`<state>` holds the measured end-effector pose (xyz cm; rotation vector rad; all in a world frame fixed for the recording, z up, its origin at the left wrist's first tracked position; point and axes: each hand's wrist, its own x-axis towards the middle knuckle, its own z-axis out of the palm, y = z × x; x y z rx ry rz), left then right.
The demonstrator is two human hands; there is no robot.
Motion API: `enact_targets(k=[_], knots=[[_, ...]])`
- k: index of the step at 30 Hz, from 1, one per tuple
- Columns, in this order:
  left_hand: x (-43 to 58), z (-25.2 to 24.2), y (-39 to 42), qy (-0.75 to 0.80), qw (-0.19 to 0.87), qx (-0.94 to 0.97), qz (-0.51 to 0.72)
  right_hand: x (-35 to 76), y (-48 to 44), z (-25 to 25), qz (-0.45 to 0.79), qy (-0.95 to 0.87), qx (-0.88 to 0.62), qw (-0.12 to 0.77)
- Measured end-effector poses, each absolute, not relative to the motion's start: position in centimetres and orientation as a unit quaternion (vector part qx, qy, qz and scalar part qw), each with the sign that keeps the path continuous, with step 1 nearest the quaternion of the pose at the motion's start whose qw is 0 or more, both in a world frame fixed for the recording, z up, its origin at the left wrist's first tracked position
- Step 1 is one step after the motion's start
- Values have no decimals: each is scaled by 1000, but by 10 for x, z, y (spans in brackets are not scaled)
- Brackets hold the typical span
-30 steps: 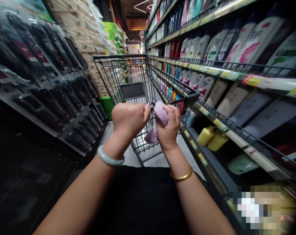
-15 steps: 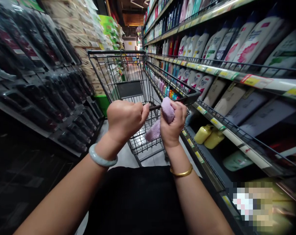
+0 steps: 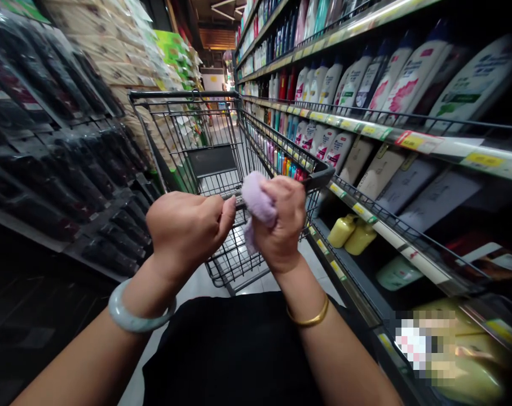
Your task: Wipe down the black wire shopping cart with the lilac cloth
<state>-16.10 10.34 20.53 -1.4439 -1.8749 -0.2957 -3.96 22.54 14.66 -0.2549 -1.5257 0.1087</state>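
My left hand (image 3: 184,228) is closed in a fist round the handle of a black wire shopping cart (image 3: 205,141). My right hand (image 3: 283,225) is closed round a crumpled lilac cloth (image 3: 256,200), which it holds against the same handle just right of my left hand. A tail of the cloth hangs down below my fingers. The handle's right end (image 3: 319,173) shows past my right hand. The cart basket holds nothing that I can see. A pale green bangle is on my left wrist and a gold one on my right.
I stand in a narrow shop aisle. Shelves of white and pink bottles (image 3: 366,73) line the right, with yellow bottles (image 3: 351,234) lower down. Dark packaged goods (image 3: 61,158) hang on the left. Stacked packs (image 3: 112,45) rise further ahead.
My hands have come lower and to the left in the view, with the cart. The cloth is bunched tighter in my right hand and less of it hangs down.
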Motion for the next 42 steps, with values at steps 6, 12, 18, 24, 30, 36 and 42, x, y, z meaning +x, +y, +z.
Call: enact_targets(k=[6,12,18,24,30,36,42], knots=[[-164,205,86,-728,380,-560,-107,-34,230,150,13,-669,-141,730],[-163,205,77,-719,381,-570,-117,-24,231,154,6,-656,-152,740],[-157,204,88,-717,374,-574,-130,-26,218,157,-16,-648,-179,740],[-154,203,107,-724,354,-576,-138,-24,221,160,-16,-685,-132,716],[-155,203,122,-750,331,-557,-134,-9,263,149,-14,-600,-220,769],[-155,203,137,-752,327,-554,-141,-31,240,140,-11,-698,-170,695],[-159,202,147,-756,304,-556,-162,-6,279,139,-43,-618,-195,760]])
